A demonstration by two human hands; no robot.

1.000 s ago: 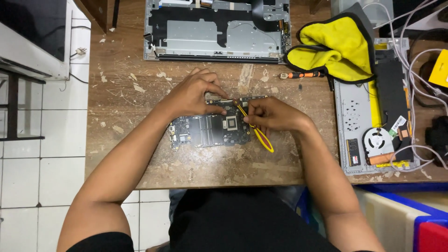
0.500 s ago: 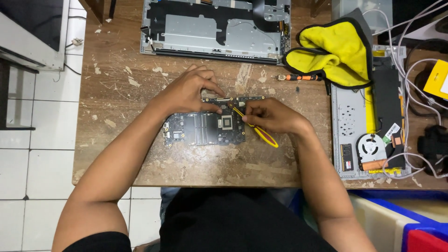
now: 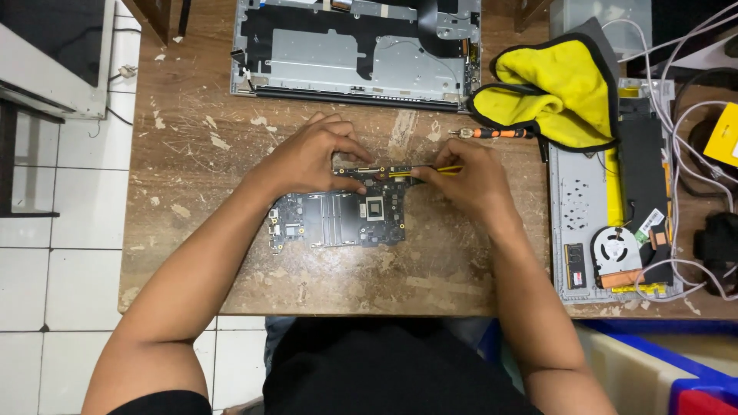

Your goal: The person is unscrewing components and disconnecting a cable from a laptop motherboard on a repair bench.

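Note:
A dark laptop motherboard (image 3: pixel 342 217) lies flat on the worn wooden table (image 3: pixel 192 230). My left hand (image 3: pixel 307 157) rests on the board's far left edge, fingers bent down on it. My right hand (image 3: pixel 465 180) holds yellow tweezers (image 3: pixel 430 170) level, their tip touching the board's far edge close to the left fingertips. A square silver chip (image 3: pixel 374 207) sits bare near the board's right side.
A gutted laptop chassis (image 3: pixel 357 50) lies at the table's far edge. An orange-handled screwdriver (image 3: pixel 492 133) lies by a yellow cloth (image 3: pixel 561 88). To the right sit a grey laptop base with a fan (image 3: pixel 615 250) and white cables (image 3: pixel 684 154).
My right hand has turned the tweezers from slanting toward me to lying level along the board's far edge. Both hands have shifted slightly toward that edge.

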